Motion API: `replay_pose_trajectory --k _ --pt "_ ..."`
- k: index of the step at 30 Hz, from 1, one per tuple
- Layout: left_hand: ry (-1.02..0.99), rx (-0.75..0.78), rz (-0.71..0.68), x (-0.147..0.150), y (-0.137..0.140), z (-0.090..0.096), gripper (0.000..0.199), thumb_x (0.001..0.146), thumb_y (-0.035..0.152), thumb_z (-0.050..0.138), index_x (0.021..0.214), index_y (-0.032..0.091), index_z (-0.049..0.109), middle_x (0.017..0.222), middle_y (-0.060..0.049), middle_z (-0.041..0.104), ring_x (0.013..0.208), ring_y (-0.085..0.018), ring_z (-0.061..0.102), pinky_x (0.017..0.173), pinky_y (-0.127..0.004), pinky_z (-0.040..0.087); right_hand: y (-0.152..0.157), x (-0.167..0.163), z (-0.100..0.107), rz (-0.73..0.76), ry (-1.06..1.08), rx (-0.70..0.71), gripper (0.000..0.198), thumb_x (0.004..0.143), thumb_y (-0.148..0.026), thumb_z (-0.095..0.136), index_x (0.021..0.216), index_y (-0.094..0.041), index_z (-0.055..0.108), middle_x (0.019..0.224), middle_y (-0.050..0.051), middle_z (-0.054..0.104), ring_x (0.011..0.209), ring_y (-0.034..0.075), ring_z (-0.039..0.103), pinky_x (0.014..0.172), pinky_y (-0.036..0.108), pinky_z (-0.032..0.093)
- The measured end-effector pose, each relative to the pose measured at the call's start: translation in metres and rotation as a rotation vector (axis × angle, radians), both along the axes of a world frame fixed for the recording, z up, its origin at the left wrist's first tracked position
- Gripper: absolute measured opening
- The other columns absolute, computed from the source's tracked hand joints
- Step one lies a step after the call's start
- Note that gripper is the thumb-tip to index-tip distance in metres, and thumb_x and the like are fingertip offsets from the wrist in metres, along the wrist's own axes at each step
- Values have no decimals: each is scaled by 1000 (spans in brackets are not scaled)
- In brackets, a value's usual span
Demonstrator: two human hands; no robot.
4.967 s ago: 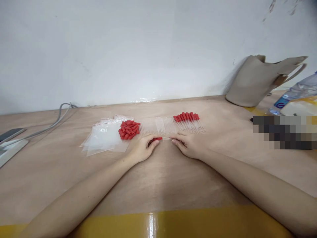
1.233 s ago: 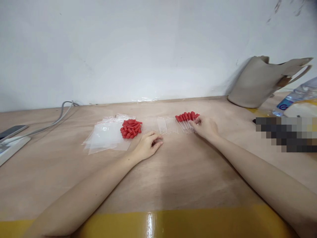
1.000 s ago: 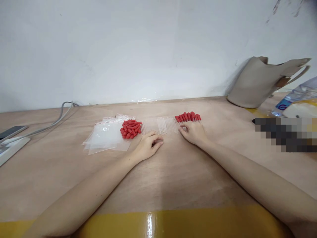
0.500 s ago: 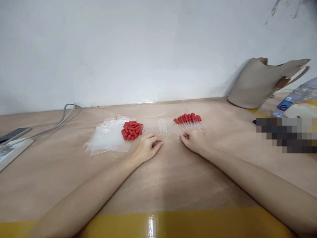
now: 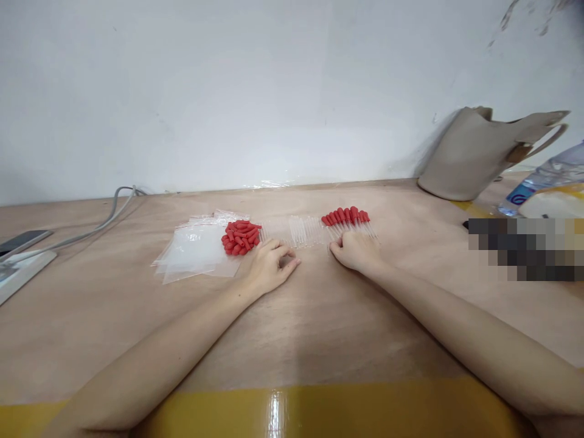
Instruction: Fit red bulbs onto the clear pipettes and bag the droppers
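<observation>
My left hand (image 5: 270,265) rests on the table with loosely curled fingers, a gap showing between thumb and index finger. It lies right beside a heap of red rubber bulbs (image 5: 241,238). Thin clear glass tubes (image 5: 305,231) lie side by side between my two hands. On the right, my right hand (image 5: 358,250) is closed, knuckles up, against the lower ends of a row of droppers with red bulbs (image 5: 345,215). Something thin and clear shows by its thumb; whatever the fingers hold is hidden.
Clear zip bags (image 5: 196,246) lie fanned out left of the bulbs. A grey cable (image 5: 103,226) and a phone (image 5: 25,241) are at the far left. A beige bag (image 5: 469,155) leans by the wall, near a water bottle (image 5: 542,176). Yellow tape (image 5: 237,413) runs along the front edge.
The view has shifted slightly. My right hand has moved a little up toward the droppers and turned more knuckles-up. My left hand has barely moved.
</observation>
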State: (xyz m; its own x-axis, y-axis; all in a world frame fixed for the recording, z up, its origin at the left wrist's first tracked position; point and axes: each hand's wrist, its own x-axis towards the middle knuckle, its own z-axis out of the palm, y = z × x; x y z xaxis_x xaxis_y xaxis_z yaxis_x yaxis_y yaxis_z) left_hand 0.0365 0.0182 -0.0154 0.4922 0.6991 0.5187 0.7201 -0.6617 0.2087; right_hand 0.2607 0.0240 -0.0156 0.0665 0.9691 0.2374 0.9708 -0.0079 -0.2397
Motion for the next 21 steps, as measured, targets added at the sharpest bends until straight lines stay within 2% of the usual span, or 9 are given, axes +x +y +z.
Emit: replay_pose_trajectory --k 3,5,8,10,13,16,19,21 --pt "12 116 168 -11 13 8 17 80 31 55 75 18 65 77 -5 59 81 -22 52 76 -36 39 -4 -1 1 -12 8 -23 28 79 -30 46 57 -17 57 57 11 58 57 23 56 54 33 37" --pt "-38 169 314 -24 25 15 19 81 30 53 73 18 66 76 -6 58 82 -23 52 77 -37 38 -7 -2 1 -16 48 14 25 81 -30 44 65 -17 58 63 11 60 60 23 56 56 33 37" --pt "-58 144 447 -44 43 25 22 81 32 51 82 18 68 81 -8 58 86 -25 51 79 -39 37 -10 -1 -3 24 138 122 20 83 -31 40 80 -17 54 72 10 61 63 23 56 57 32 36" --pt "-27 114 501 -54 51 31 25 82 34 51 89 20 69 86 -8 58 90 -26 50 80 -39 37 -10 1 -9 128 194 206 18 85 -30 38 83 -17 50 72 9 59 63 21 55 56 30 36" --pt "65 50 552 -61 58 37 26 82 35 50 93 24 70 93 -8 58 95 -27 48 83 -40 35 -6 4 -18 332 247 374 16 86 -29 37 84 -17 48 73 7 59 65 20 56 58 30 39" --pt "142 -13 552 -61 60 40 26 81 37 50 93 26 71 98 -7 59 97 -26 47 86 -40 34 -4 3 -25 475 258 503 18 87 -26 37 95 -16 50 81 9 62 73 20 58 64 32 44" --pt "186 -32 541 -60 61 39 26 81 38 51 92 26 71 101 -6 59 99 -27 47 87 -41 34 -6 1 -26 547 235 542 25 89 -23 36 109 -16 50 92 10 64 83 21 59 74 35 46" --pt "186 -37 542 -59 61 38 24 80 37 52 88 26 72 100 -6 60 99 -28 48 86 -41 35 -8 -1 -26 564 220 538 27 89 -22 35 110 -16 50 95 11 64 87 22 59 76 35 46"
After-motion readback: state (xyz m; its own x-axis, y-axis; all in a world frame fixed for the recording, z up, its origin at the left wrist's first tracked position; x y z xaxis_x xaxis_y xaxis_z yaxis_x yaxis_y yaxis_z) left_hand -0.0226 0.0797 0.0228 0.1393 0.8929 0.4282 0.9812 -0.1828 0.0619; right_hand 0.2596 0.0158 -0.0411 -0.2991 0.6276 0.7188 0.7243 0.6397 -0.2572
